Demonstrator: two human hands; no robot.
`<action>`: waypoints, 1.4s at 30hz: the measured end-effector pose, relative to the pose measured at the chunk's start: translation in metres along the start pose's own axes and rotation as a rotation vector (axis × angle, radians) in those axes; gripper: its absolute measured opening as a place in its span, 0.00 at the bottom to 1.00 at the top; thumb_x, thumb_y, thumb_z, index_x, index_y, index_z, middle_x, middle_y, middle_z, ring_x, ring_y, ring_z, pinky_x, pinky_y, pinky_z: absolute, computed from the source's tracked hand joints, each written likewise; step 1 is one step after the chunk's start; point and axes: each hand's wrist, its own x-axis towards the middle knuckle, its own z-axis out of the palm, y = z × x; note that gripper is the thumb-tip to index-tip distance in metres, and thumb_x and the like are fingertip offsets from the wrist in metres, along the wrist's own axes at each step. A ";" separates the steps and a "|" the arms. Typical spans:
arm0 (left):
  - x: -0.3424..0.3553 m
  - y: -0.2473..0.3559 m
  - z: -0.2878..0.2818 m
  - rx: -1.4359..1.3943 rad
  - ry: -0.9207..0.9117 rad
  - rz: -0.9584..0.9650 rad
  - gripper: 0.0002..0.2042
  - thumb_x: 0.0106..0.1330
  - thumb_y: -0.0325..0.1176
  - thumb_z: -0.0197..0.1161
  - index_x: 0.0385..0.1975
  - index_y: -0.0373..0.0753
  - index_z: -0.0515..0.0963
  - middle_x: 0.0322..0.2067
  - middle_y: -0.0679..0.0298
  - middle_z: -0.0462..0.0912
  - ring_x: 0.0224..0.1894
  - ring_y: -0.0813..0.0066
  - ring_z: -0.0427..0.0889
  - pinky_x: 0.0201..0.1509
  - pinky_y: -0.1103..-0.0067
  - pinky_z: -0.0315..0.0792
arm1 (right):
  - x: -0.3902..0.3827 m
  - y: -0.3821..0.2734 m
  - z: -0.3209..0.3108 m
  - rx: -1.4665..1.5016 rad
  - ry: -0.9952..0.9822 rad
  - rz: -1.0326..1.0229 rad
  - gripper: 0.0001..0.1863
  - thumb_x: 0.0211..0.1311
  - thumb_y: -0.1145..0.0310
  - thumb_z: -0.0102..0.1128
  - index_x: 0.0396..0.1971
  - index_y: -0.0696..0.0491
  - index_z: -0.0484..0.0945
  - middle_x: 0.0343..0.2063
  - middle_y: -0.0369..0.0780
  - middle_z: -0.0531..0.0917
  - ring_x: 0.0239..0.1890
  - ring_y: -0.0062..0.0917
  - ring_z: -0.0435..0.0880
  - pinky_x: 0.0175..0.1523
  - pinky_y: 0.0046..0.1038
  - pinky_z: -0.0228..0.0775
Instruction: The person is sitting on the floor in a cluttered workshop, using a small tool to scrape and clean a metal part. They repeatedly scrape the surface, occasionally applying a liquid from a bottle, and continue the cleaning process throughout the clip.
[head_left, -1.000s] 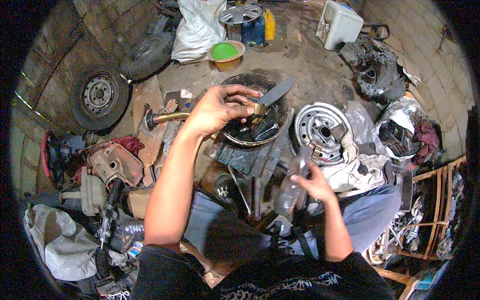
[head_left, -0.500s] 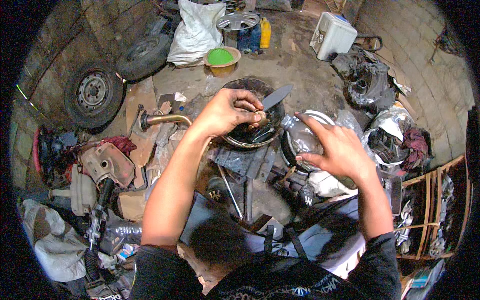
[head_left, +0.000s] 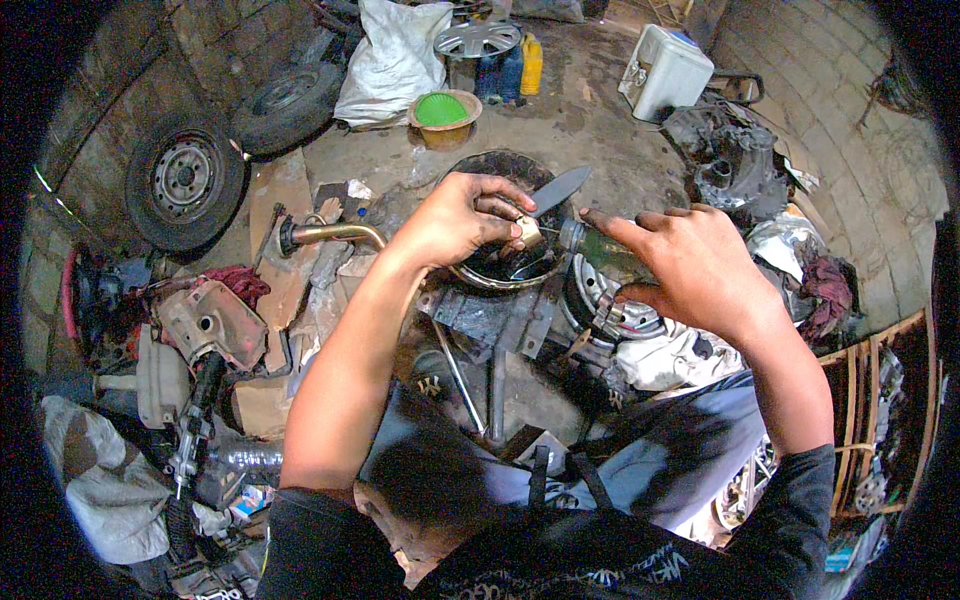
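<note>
My left hand (head_left: 478, 218) is closed around a small brass-coloured metal part (head_left: 527, 231), pinched between thumb and fingers. A grey knife blade (head_left: 562, 190) points up and right from beside those fingertips; its handle is hidden. My right hand (head_left: 695, 262) grips a clear plastic bottle (head_left: 607, 252), tipped so that its mouth faces the metal part. A thin pale line shows between mouth and part. Both are above a black round basin (head_left: 492, 285), which has dark contents and some shiny metal inside. Under the bottle is a silver round metal piece (head_left: 625, 318).
White cloth (head_left: 680, 357) lies by my right knee, and a metal bar (head_left: 460, 383) between my legs. Leftward are a curved pipe (head_left: 335, 234), a wheel (head_left: 184, 178) and car parts. Beyond the basin stands a green-lined bowl (head_left: 443, 135); a dark engine part (head_left: 728, 172) sits right.
My right hand has raised and tilted the bottle, bringing its mouth near the metal part. More of the silver round piece shows beneath. My left hand has barely shifted.
</note>
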 end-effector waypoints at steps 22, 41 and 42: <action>0.000 0.000 0.012 -0.096 0.165 -0.042 0.12 0.63 0.25 0.71 0.44 0.27 0.84 0.34 0.61 0.89 0.37 0.71 0.89 0.44 0.76 0.81 | -0.006 -0.002 0.008 0.008 0.055 -0.003 0.36 0.52 0.50 0.75 0.61 0.45 0.74 0.33 0.43 0.85 0.39 0.42 0.86 0.42 0.42 0.76; 0.002 0.006 0.025 0.505 0.453 0.049 0.11 0.55 0.37 0.78 0.33 0.38 0.90 0.29 0.56 0.89 0.31 0.68 0.88 0.43 0.72 0.78 | -0.006 0.002 0.016 -0.121 0.109 0.020 0.28 0.53 0.59 0.72 0.56 0.42 0.79 0.35 0.41 0.88 0.35 0.37 0.90 0.37 0.39 0.79; 0.002 0.006 0.025 0.503 0.460 0.065 0.11 0.55 0.37 0.78 0.32 0.38 0.90 0.29 0.56 0.89 0.31 0.68 0.88 0.42 0.72 0.78 | -0.006 0.003 0.017 -0.118 0.095 0.018 0.29 0.53 0.57 0.73 0.57 0.42 0.78 0.35 0.40 0.87 0.36 0.38 0.89 0.38 0.39 0.78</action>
